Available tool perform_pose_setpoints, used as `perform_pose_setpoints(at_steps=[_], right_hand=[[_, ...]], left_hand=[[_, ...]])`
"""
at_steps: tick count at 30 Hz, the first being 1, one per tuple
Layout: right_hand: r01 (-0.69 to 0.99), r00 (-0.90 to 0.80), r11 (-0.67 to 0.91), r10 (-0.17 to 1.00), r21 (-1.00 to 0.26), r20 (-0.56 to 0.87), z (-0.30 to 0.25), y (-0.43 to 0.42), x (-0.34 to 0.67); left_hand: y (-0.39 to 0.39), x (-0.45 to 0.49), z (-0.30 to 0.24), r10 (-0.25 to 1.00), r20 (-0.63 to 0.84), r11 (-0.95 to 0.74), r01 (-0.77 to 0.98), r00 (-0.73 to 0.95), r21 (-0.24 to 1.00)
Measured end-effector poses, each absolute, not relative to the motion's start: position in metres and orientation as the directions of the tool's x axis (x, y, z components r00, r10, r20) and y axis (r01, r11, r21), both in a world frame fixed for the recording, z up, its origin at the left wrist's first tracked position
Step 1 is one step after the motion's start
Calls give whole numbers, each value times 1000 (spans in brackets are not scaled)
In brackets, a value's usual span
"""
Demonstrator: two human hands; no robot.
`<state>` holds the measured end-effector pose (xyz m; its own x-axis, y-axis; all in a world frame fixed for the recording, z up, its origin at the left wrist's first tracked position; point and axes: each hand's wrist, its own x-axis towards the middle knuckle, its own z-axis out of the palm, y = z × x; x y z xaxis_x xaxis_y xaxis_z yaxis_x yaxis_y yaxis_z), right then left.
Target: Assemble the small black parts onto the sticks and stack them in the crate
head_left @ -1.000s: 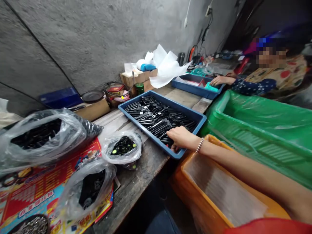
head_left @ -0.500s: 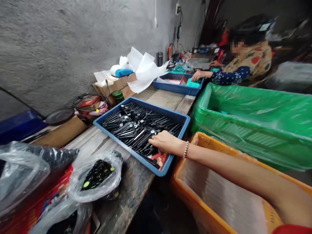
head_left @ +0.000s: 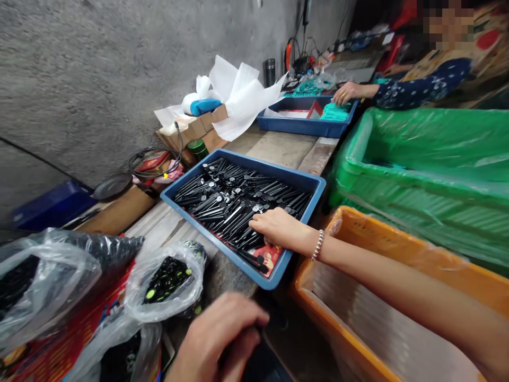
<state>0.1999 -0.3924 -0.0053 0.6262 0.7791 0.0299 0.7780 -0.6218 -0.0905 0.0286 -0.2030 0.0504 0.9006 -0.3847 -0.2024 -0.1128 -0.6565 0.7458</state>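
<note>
The right hand (head_left: 280,228) is being laid palm-down on the black rods (head_left: 230,199) at the near, 5 o'clock corner of the blue tray (head_left: 274,170), which is being carried on the surface (head_left: 278,148). The rods' long axes are being fanned mostly from 8 toward 2 o'clock, and the bulk of them is lying at 10 o'clock from the fingertips, touching them. Its grip is being shown narrow, with the fingers bent. Whether a rod is being pinched cannot be told. The left hand (head_left: 217,339) is being seen well apart at 7 o'clock of the tray, curled over something dark, its grip not being shown clearly. The right hand is the nearer.
</note>
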Motion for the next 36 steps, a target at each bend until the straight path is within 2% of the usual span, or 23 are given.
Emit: perform_pose_setpoints(at_steps=[2, 3, 6, 7, 9, 22, 30, 36], right_hand=[[765, 642, -637, 766, -98, 34, -6, -392, 200], [759, 649, -644, 760, -101, 34, -6, -392, 200], [749, 660, -655, 751, -106, 20, -4, -391, 198], [747, 662, -657, 750, -106, 15, -3, -391, 198], [741, 668, -663, 744, -106, 12, -2, -391, 196], [713, 696, -692, 718, -110, -2, -3, -393, 195], [706, 702, -696, 712, -126, 0, 0, -394, 194], [705, 705, -698, 710, -126, 12, -3, -396, 195]], left_hand=[[-218, 68, 56, -505, -91, -724, -364, 858, 586], [-227, 85, 57, -544, -119, -768, -436, 831, 470], [-250, 119, 55, -596, -312, -796, -595, 740, 110], [-255, 125, 54, -581, -376, -787, -617, 722, 31], [-263, 131, 54, -541, -463, -776, -629, 702, -47], [-271, 143, 49, -495, -625, -797, -602, 604, 49], [-273, 141, 44, -535, -584, -773, -632, 610, 49], [-263, 152, 51, -527, -672, -744, -665, 520, 69]])
